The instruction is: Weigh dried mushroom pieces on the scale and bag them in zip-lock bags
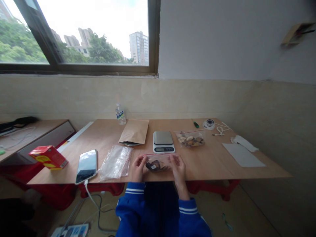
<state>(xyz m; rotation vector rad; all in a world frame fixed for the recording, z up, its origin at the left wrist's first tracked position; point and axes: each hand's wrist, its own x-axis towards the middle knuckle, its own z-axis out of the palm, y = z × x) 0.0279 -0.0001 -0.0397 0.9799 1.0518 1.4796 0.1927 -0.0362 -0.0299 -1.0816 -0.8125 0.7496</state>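
Between my two hands is a clear zip bag (pixel 160 164) with a red top strip and dark brown pieces, likely dried mushrooms, inside. My left hand (pixel 138 166) pinches its upper left corner. The upper right corner is pinched by my right hand (pixel 178 166). Just beyond the bag stands a white kitchen scale (pixel 163 141) with a bare metal plate. Right of the scale lies another zip bag (pixel 190 138) filled with pale and brown pieces. A brown paper pouch (pixel 135 131) lies left of the scale, its mouth facing me. Nearer my left hand are several flat clear bags (pixel 115 163).
A phone (pixel 87 166) on a white cable and a red box (pixel 48 157) are at the left. A water bottle (pixel 120 114) stands by the wall. Farther right are a green-handled screwdriver (pixel 196 124), a dome camera (pixel 209 124) and a white sheet (pixel 243 154).
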